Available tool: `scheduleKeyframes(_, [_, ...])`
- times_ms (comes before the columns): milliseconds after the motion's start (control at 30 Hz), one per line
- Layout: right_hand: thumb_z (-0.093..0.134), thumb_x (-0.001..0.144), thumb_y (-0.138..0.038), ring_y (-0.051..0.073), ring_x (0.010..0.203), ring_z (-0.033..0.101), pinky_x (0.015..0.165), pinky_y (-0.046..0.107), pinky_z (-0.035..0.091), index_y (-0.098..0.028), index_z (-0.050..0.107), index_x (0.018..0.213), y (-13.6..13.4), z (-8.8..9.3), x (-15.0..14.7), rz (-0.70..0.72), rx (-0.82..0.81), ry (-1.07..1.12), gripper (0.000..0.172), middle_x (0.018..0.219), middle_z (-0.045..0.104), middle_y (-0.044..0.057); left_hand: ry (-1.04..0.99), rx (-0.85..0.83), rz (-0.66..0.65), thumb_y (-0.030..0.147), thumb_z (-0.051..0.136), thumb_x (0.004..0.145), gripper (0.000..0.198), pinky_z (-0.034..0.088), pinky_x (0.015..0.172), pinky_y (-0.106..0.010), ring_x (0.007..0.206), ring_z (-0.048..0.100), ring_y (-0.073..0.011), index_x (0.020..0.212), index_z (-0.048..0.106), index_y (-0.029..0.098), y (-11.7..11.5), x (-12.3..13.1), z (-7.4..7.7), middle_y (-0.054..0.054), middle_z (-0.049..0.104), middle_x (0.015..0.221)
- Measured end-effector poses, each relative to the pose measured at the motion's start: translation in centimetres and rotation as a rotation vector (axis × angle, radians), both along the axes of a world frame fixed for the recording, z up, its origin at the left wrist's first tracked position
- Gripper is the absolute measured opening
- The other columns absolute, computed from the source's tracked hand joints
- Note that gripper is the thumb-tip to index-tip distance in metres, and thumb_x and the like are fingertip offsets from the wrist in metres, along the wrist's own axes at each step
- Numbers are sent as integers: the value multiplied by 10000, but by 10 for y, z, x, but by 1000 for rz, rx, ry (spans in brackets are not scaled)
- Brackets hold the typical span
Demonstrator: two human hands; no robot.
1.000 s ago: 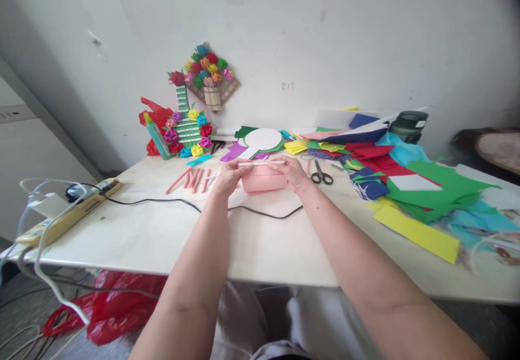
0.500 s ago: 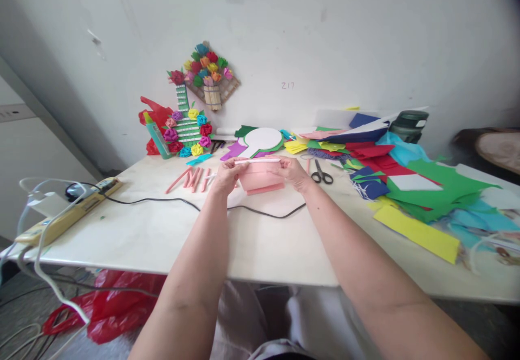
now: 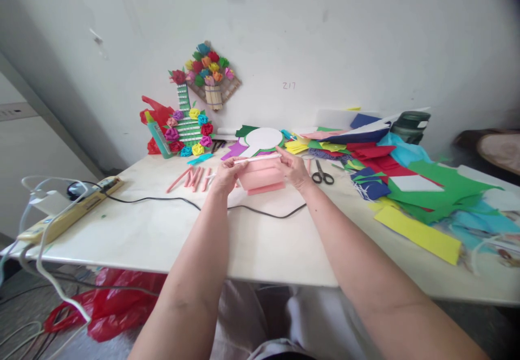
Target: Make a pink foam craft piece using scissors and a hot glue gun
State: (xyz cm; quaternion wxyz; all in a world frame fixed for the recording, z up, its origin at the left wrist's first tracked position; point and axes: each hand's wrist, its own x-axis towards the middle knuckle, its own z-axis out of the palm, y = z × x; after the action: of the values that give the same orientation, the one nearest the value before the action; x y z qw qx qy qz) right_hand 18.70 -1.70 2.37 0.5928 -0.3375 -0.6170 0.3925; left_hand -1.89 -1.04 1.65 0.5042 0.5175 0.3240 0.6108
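Between my hands is a sheet of pink paper (image 3: 262, 175), its lower edge curled or folded near the tabletop. A thin white roll or strip (image 3: 259, 159) runs along its top edge. My left hand (image 3: 227, 174) pinches the paper and the strip at their left end. At the right end, my right hand (image 3: 293, 168) holds the paper's side, index finger raised and partly apart from the others. Several pink paper rolls (image 3: 195, 178) lie left of my left hand. Black-handled scissors (image 3: 322, 175) rest to the right of my right hand.
A black cable (image 3: 264, 211) crosses the table before the paper, from a power strip (image 3: 69, 208). A glue bottle (image 3: 159, 137) and a paper-flower guitar (image 3: 189, 124) stand at the back left. Coloured paper sheets (image 3: 442, 186) pile up on the right. Behind lies a white round cutout (image 3: 263, 139).
My right hand's fingers have loosened and spread, the index finger lifting upward. The white strip's right end sits slightly higher. My left hand stays nearly in place.
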Motion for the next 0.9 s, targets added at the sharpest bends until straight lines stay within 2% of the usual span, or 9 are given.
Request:
scheduleKeyframes(67, [656,622,-357,140,631,534,608,270,423,-174,620,1158,2,1,4,-44,-32,46,568,679,617,-26,1,1,-6,345,770,524,356,359,427,-217,449,494,-83,792,666,135,-1,-1,1,5,590,577])
scheduleKeyframes(167, [615,654,-435,137,613,550,569,260,420,-170,670,1044,5,1,9,-17,-126,178,475,738,640,10,0,-4,-43,318,776,518,336,359,427,-207,449,488,-76,777,661,137,-3,-2,2,10,582,572])
scheduleKeyframes(233, [578,665,-521,156,655,584,595,266,438,-170,695,949,7,1,11,77,-212,215,466,772,659,44,0,-16,-77,291,786,506,319,365,440,-203,462,494,-74,757,661,138,-4,-1,2,11,580,569])
scheduleKeyframes(367, [487,669,-688,218,781,625,698,316,464,-170,713,850,2,6,9,299,-315,171,593,801,688,82,26,-47,-146,255,804,479,303,379,474,-205,472,502,-72,726,669,143,-5,0,2,19,576,552])
scheduleKeyframes(567, [396,722,-734,264,880,631,763,382,469,-146,697,957,-6,9,1,504,-422,155,702,850,706,103,35,-42,-196,262,819,464,326,389,495,-197,508,525,-77,732,679,141,-5,0,2,5,599,578])
scheduleKeyframes(700, [359,767,-711,270,901,636,795,403,470,-151,682,1011,-9,10,-2,556,-447,181,691,859,710,110,24,-61,-215,240,823,459,329,374,478,-191,505,523,-79,738,685,133,-5,0,2,2,602,572])
scheduleKeyframes(900, [357,756,-726,274,912,638,786,405,476,-188,686,1018,-16,12,-6,606,-439,175,683,850,710,100,2,-67,-217,208,815,473,279,357,460,-191,486,504,-77,703,677,129,-6,1,3,3,590,553])
